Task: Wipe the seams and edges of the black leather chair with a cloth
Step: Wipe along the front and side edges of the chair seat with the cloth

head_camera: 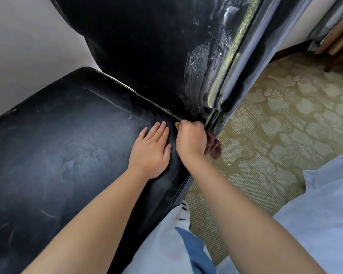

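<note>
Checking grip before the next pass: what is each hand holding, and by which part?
The right hand grips the brown cloth bunched in its fist, loose end hanging out the side. The left hand holds nothing; it lies flat on the seat cushion.

The chair [71,135] is black leather, shiny and smooth, with scuffs and white smears at the upper right. The cloth [213,145] looks soft, fuzzy and brown. The carpet [285,115] looks rough and matt.
</note>
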